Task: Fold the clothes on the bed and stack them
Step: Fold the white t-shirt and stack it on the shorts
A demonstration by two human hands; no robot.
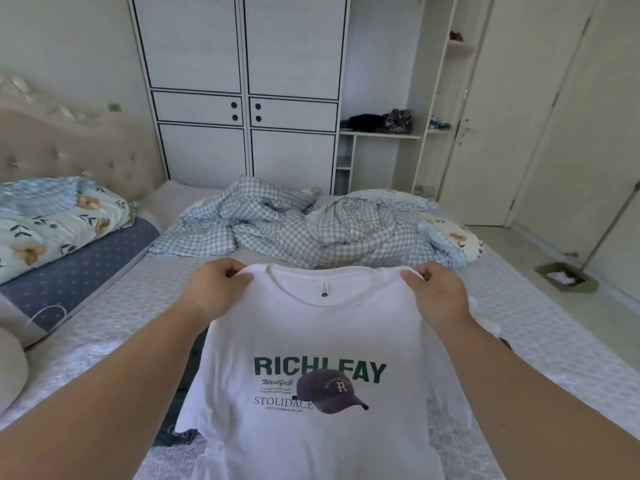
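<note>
One T-shirt (311, 341), two gripping hands (214, 285)

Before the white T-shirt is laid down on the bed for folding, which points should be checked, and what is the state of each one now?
1. Left hand grips the white T-shirt at one shoulder: ok.
2. Right hand grips the other shoulder: ok.
3. Print faces the person: ok.
4. Shirt spread without twist: ok at the top, hem out of view, cannot tell.
5. Landing spot free: not ok, a dark garment lies under the shirt.
6. Checked quilt lies beyond the shirt: ok.
</note>
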